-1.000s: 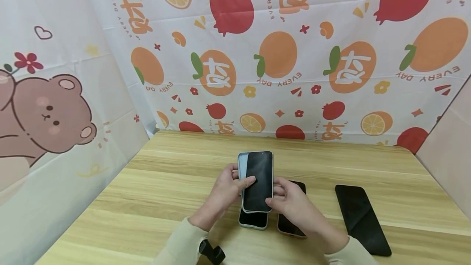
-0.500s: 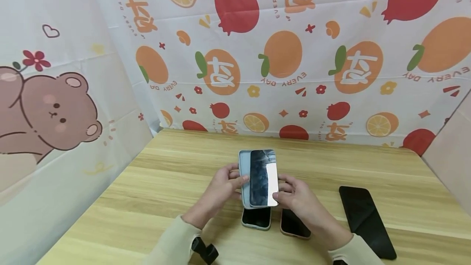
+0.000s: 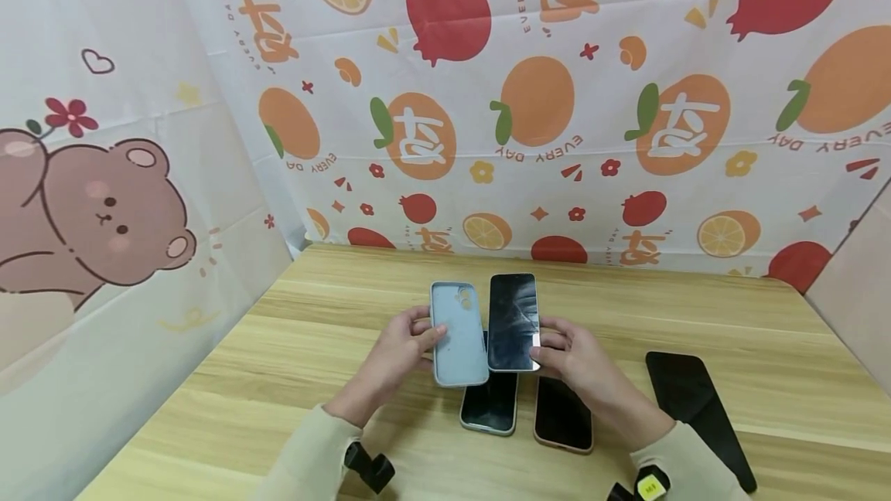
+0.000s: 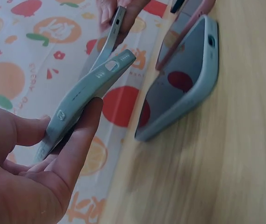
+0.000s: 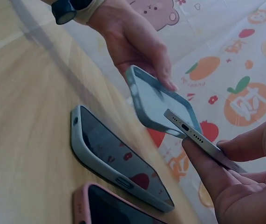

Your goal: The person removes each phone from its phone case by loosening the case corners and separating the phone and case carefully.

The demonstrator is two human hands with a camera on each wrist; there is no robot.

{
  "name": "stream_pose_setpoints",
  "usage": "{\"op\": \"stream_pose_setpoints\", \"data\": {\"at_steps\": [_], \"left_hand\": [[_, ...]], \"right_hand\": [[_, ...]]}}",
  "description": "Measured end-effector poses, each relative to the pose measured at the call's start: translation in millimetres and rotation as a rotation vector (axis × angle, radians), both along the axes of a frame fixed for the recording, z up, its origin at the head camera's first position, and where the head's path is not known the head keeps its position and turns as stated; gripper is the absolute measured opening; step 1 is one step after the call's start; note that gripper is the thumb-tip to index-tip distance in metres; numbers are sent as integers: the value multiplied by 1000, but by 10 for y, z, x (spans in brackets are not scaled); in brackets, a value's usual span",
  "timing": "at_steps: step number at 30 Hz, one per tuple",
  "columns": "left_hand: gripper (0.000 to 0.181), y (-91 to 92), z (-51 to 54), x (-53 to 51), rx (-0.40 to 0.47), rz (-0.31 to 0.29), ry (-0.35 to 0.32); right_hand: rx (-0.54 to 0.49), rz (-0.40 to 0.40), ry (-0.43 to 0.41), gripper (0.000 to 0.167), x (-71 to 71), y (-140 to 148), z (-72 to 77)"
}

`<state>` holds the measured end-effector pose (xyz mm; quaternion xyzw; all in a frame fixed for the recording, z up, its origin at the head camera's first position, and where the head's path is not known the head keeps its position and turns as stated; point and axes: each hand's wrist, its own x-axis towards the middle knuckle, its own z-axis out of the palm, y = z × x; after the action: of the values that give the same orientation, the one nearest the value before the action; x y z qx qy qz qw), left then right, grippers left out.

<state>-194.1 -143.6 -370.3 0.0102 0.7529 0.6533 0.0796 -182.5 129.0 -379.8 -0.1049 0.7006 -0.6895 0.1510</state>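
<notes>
My left hand [image 3: 401, 346] pinches a pale blue phone case [image 3: 459, 339] by its left edge, thumb on the inner face and fingers behind. The case is bare inside, its camera cutout at the top. My right hand [image 3: 574, 354] pinches a bare phone [image 3: 513, 322] by its right edge, screen facing up. Phone and case are held up side by side over the table, a narrow gap between them. Below them lies a phone in a pale blue-green case [image 4: 186, 88], partly hidden. Beside it, under my right hand, is a phone in a pink case [image 3: 564, 414].
A large black phone-shaped slab [image 3: 699, 416] lies on the wooden table [image 3: 278, 377] at the right, partly behind my right sleeve. A fruit-printed cloth [image 3: 605, 130] hangs along the table's back edge. Black straps sit on both wrists.
The bare phone lay over the case a second ago. It has come away to the right, while the left hand has drawn the case left, baring its inner face.
</notes>
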Motion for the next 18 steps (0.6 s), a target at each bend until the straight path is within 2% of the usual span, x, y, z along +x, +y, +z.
{"op": "stream_pose_setpoints", "data": {"at_steps": [9,14,18], "left_hand": [[45,-217,-56,-3,-59,30,-23],[44,-338,-75,28,-99,48,-40],[43,-408,-88,55,-113,37,-54]], "right_hand": [[-16,-54,-51,52,-200,-19,4],[16,-80,-61,53,-318,-39,-7],[44,-98,-63,55,-425,-56,-31]]}}
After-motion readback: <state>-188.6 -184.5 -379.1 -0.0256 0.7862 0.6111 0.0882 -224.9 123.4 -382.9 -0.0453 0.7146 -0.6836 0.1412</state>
